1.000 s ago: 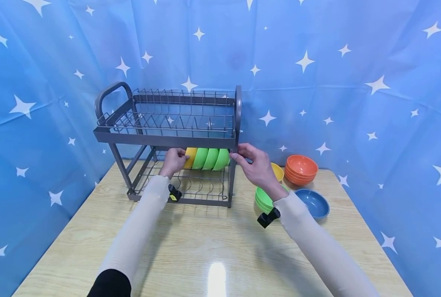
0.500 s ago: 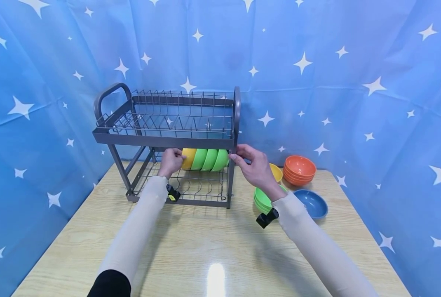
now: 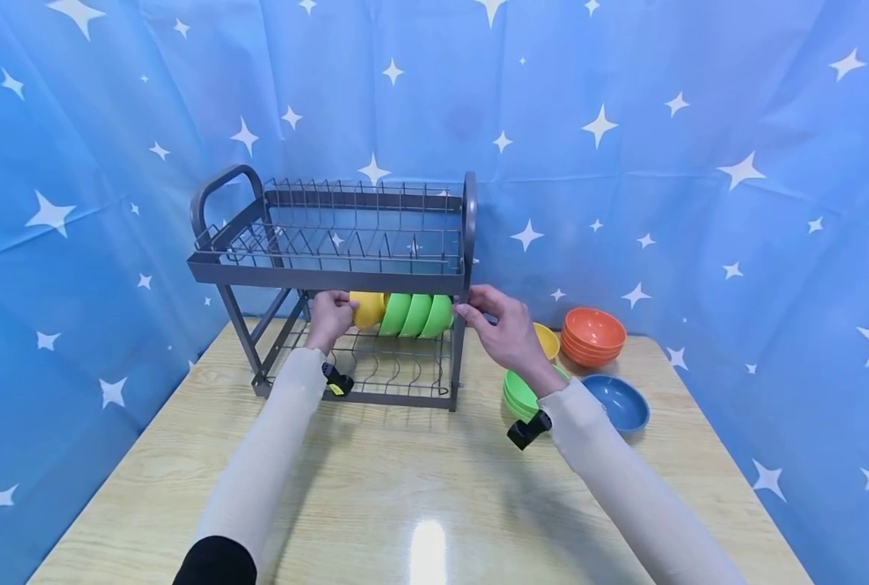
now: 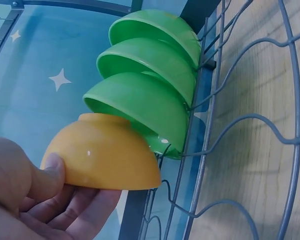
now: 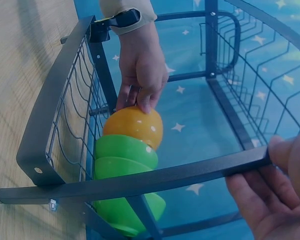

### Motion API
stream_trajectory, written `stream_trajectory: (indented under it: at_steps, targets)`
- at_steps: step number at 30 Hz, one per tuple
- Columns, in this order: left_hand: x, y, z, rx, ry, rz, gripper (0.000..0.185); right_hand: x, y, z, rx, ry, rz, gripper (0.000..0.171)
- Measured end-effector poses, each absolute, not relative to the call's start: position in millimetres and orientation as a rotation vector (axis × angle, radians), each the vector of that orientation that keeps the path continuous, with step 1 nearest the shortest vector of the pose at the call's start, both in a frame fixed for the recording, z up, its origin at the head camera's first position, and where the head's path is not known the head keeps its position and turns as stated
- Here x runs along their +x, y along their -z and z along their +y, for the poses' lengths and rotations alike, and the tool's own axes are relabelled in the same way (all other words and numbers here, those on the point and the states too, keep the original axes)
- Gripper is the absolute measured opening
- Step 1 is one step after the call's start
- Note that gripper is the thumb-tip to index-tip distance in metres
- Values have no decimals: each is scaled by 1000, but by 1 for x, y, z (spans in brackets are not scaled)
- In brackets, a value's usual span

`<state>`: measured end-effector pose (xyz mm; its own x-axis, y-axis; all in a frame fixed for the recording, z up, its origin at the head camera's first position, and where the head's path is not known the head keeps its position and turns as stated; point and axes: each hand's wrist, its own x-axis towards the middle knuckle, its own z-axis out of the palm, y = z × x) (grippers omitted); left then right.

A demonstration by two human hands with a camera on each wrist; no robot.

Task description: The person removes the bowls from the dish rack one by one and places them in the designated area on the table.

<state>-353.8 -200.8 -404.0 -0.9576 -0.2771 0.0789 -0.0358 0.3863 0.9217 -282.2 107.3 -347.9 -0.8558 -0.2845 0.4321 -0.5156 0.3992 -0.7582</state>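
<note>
My left hand pinches a yellow bowl by its rim, thumb on the outside and fingers under the open side. This bowl is tipped, its base toward the nearest of three green bowls. Those green bowls stand on edge in a row on the lower tier of a dark two-tier dish rack. At the rack's right end, my right hand holds a side post between thumb and fingers, seen close up in the right wrist view.
Right of the rack, the wooden table bears stacked orange bowls, stacked green bowls, a yellow bowl and a blue bowl. The rack's upper tier overhangs the left hand. A starry blue curtain stands behind.
The left hand has drawn the yellow bowl left, apart from the green ones, and tipped it over. The right hand has stayed at the rack's post.
</note>
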Motion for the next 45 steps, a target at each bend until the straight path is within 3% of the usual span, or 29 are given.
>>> stream_trajectory:
  at_steps: [23,45]
  targets:
    - [-317,392,-211,264,1379,-2310,25,-286,345,97,722,-1462,-2413,30]
    - [-260,387,-198,-230,1003,-2296,16,-279,345,110,723,-1487,-2454,36]
